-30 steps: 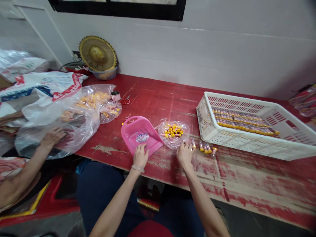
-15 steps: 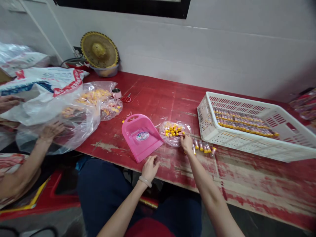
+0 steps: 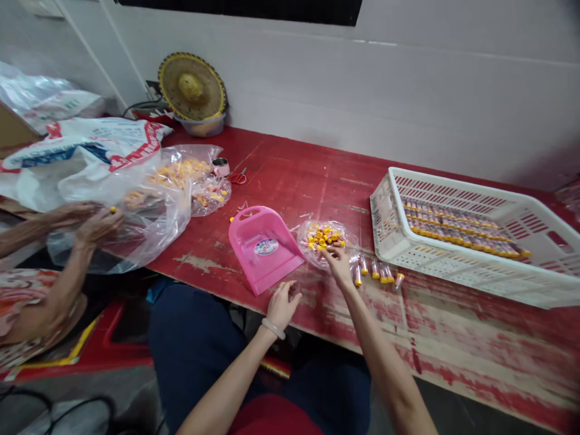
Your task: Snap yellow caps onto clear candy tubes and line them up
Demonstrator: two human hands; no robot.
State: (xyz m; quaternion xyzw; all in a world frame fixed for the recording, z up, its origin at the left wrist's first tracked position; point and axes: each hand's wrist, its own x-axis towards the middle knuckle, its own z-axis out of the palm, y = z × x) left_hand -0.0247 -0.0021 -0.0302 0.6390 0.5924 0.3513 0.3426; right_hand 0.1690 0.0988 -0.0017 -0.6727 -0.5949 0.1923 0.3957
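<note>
My right hand [image 3: 338, 264] reaches over the near right side of a clear plastic bag [image 3: 311, 257]. Its fingertips are at small pink pieces with yellow caps [image 3: 322, 237] heaped in the bag; the fingers look apart, with nothing clearly held. Just right of this hand, several clear tubes with yellow caps [image 3: 375, 269] lie in a loose row. My left hand [image 3: 283, 304], a pale bracelet on its wrist, rests at the table's front edge, thumb and fingers apart and nothing in them. Right beyond it sits a pink dustpan-shaped scoop [image 3: 266, 266].
On the right, a white slotted crate [image 3: 457, 260] holds rows of yellow-capped tubes. At left, another person's hands [image 3: 97, 226] work at a large clear bag [image 3: 170, 211]. Behind are a pink cup [image 3: 221, 167], red scissors [image 3: 238, 176] and a straw hat [image 3: 192, 87].
My right hand has shifted left, from the bag's right edge onto the capped pieces. My left hand stays nearly in place. The other person's two hands have come closer together.
</note>
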